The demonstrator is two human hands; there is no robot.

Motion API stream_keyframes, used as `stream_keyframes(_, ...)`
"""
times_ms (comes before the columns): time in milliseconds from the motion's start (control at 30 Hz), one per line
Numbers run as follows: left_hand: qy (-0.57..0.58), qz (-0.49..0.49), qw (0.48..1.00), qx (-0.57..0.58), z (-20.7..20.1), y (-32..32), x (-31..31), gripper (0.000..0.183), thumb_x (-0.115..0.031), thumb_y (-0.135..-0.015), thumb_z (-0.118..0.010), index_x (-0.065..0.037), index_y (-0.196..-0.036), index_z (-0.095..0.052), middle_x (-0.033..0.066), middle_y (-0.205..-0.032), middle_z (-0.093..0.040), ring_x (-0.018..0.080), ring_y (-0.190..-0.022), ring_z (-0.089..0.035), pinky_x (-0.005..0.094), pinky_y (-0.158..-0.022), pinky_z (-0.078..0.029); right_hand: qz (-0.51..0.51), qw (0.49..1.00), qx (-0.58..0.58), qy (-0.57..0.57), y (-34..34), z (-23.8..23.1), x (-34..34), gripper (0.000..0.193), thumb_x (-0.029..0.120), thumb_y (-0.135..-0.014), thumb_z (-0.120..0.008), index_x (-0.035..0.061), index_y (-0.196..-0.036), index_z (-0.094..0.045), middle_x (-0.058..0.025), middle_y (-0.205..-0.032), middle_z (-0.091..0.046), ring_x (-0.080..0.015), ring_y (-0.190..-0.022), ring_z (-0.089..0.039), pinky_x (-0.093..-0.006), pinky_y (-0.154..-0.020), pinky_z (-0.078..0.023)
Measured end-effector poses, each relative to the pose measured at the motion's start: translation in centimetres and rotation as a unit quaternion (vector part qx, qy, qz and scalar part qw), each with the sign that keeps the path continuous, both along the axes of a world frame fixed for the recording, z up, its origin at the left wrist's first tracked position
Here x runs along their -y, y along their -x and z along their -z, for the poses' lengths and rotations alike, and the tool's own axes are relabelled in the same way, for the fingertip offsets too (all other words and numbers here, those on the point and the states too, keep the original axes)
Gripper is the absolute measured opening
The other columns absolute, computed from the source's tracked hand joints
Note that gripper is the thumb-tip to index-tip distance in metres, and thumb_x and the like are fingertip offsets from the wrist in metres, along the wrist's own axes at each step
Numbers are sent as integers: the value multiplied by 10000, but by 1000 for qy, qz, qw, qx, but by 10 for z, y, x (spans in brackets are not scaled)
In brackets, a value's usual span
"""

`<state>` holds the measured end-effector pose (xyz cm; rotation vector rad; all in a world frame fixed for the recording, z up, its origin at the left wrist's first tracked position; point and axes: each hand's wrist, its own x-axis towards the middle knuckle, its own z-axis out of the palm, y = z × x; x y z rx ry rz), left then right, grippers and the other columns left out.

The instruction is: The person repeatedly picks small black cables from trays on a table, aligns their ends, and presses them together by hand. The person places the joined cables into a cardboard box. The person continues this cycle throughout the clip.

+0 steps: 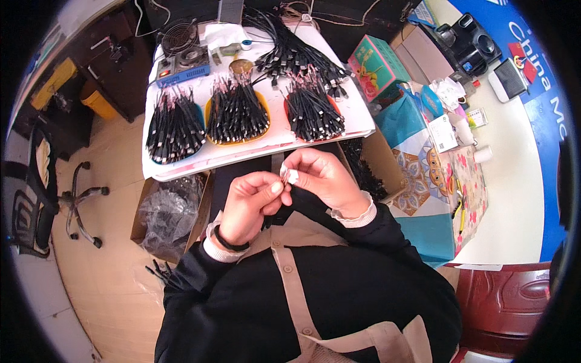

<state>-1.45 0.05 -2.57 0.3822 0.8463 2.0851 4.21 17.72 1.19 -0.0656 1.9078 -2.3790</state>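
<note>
In front of my chest both hands meet, fingertips pinched together. My left hand [257, 196], a black band at its wrist, is closed on a cable, mostly hidden; a dark length shows below the palm. My right hand [324, 178] pinches the thin wires at the cable's end, and white wrapping covers its thumb and a fingertip. Beyond the hands, on a white table [242, 152], black cables with silver plugs and pinkish wire ends fill a blue tray [172, 161], a yellow tray [238, 141] and a red tray [342, 109].
More black cables [296, 51] lie at the table's back, right of a small blue device [184, 74]. Under the table are a carton with clear plastic [168, 209] and another carton [387, 169]. A cloth-covered surface [417, 233] stands at right; a wheeled chair [75, 199] at left.
</note>
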Motion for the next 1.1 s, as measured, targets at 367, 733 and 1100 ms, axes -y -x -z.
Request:
stream_keyframes(367, 142, -81, 952, -261, 9, 18, 0, 116, -36, -923, -581, 38, -885, -661, 15, -677, -603, 61, -599, -519, 202, -569, -418, -2, 987, 24, -158, 53, -4, -77, 199, 219, -934, -617, 23, -962, -625, 7, -818, -612, -71, -730, -568, -236, -667, -480)
stream_keyframes(733, 125, -102, 968, -191, 11, 24, 0, 112, -42, -941, -556, 32, -915, -636, 18, -684, -592, 57, -577, -492, 201, -541, -399, 222, 646, 9, -730, 219, 48, -241, 136, 190, -734, -682, 64, -774, -715, -180, -777, -678, -354, -776, -673, -442, -741, -533)
stream_keyframes(1100, -42, -50, 998, 4, -4, 19, -23, 166, -80, -983, -484, 33, -1024, -599, 182, -1159, -627, 260, -1012, -648, 339, -853, -538, 181, 966, 16, -182, 48, -68, -137, 76, 158, -917, -533, 90, -891, -555, 29, -695, -540, -26, -568, -459, -175, -474, -327)
